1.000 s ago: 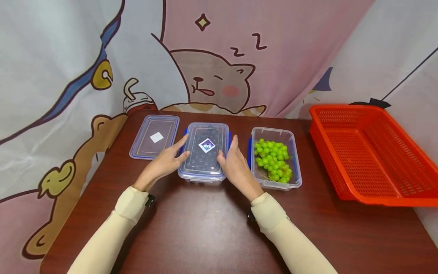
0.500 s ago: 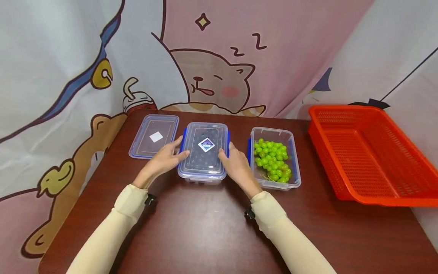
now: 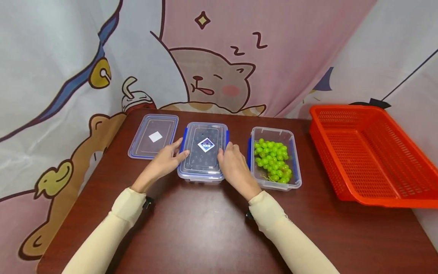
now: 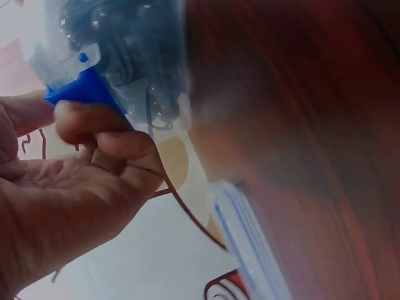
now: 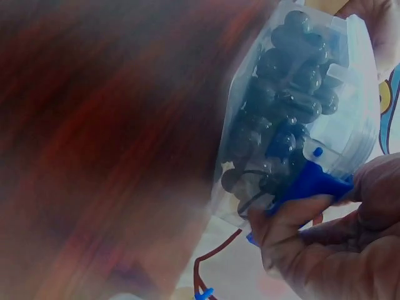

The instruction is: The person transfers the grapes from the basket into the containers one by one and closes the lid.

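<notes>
A clear plastic food container (image 3: 202,160) with a blue-rimmed lid and a diamond label stands on the table between the hands. Dark grapes (image 5: 300,81) show through its wall in the right wrist view. My left hand (image 3: 165,160) is at its left side, thumb on the lid's edge, curled fingers against a blue clip (image 4: 90,90). On the opposite side my right hand (image 3: 236,165) has its thumb at the lid edge and bent fingers around another blue clip (image 5: 312,182). Both clips are partly hidden by fingers.
Right of the hands, an uncovered clear container (image 3: 297,167) holds green grapes (image 3: 272,158). A loose blue-rimmed lid (image 3: 145,142) with a white label lies at the left. A red-orange plastic basket (image 3: 330,160) stands at the far right. Behind the table (image 3: 205,236) hangs a cartoon-printed curtain (image 3: 219,80).
My right hand's fingers have gone from extended to bent at the container's side. My left hand's fingers have drawn slightly back along the other side. The container has hardly moved.
</notes>
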Available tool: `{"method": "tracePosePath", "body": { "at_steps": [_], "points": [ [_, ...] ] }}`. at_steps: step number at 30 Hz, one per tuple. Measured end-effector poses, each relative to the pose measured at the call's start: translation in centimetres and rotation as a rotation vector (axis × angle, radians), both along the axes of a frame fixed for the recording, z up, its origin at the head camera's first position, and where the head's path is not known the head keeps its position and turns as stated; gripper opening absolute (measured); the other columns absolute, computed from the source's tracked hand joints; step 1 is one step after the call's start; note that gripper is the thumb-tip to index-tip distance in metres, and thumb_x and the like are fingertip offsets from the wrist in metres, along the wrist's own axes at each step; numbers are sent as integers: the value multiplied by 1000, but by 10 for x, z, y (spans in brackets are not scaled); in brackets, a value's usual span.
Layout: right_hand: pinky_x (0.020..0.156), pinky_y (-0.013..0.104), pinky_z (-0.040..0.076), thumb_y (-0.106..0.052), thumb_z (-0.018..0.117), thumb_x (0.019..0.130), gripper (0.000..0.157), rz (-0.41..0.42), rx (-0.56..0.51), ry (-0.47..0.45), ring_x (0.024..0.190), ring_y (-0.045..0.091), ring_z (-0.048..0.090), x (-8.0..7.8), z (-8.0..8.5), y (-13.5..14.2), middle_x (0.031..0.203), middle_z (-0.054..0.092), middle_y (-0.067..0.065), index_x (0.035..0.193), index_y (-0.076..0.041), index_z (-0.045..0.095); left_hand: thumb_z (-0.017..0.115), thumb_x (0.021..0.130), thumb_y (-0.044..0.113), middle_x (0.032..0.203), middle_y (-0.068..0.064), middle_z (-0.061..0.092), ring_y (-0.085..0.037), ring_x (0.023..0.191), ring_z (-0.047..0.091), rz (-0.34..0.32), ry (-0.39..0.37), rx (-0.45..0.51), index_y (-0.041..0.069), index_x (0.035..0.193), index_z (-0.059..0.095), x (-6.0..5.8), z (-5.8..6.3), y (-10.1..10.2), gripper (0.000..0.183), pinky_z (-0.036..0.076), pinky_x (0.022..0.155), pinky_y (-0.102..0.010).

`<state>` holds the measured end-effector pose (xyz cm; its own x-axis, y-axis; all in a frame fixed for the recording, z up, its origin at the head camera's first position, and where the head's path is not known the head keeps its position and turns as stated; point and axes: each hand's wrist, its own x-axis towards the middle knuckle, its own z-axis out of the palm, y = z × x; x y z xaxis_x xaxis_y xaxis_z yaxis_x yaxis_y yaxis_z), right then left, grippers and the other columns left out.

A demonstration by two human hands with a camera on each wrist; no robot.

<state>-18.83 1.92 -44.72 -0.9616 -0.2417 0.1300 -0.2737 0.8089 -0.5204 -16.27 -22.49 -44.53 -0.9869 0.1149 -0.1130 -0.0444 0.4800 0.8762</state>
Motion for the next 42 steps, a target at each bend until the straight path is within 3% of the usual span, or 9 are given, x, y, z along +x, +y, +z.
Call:
{"method": "tracePosePath", "body": {
  "at_steps": [5,7,10,14,21,28,35,42],
  "points": [
    [97,55,55,-19,59,112,49,52,-18,64,104,44,63,2,1,7,121,56,32,142,19,51,64,112,29,101,-18,76,-27,91,69,-1,102,-204,-12,165,33,5,2,1,74,53,91,-47],
    [100,54,53,-19,60,112,51,79,-26,71,109,43,60,3,1,9,125,54,32,145,18,49,65,111,30,109,-22,75,-31,98,67,-2,127,-256,-13,163,36,6,3,0,73,52,95,-51],
    [103,53,51,-20,60,112,53,114,-31,81,115,42,57,4,1,12,131,54,31,149,16,48,66,111,32,135,-31,67,-41,123,64,-1,151,-305,-13,162,39,7,4,-2,73,48,110,-59],
    [104,52,51,-22,62,111,57,141,-2,106,118,42,57,4,-1,15,134,56,30,152,15,48,67,110,34,160,-32,49,-47,149,46,-8,172,-331,-11,162,41,8,4,-7,73,35,121,-63],
    [113,53,47,-33,62,112,64,191,50,90,133,39,55,5,-2,24,147,55,26,158,8,48,71,106,45,156,-29,52,-45,135,55,-7,192,-340,-2,164,44,6,-1,-18,80,43,115,-64],
    [117,55,43,-44,60,112,70,222,50,78,137,39,51,7,-4,32,154,49,25,163,2,46,68,102,62,166,-25,44,-47,154,37,4,195,-364,9,169,41,5,-1,-24,90,29,121,-71],
    [119,59,39,-52,56,112,74,254,58,92,142,40,48,8,-6,42,158,46,25,165,-2,44,58,108,59,166,-25,41,-48,155,34,-25,225,-398,11,171,38,4,-3,-36,81,27,120,-73],
    [121,62,32,-58,58,108,77,312,69,153,151,39,40,9,-8,48,162,44,21,164,-6,48,56,110,57,171,-30,31,-54,156,26,18,220,-420,11,170,40,10,-5,-59,77,22,119,-79]
  ]
}}
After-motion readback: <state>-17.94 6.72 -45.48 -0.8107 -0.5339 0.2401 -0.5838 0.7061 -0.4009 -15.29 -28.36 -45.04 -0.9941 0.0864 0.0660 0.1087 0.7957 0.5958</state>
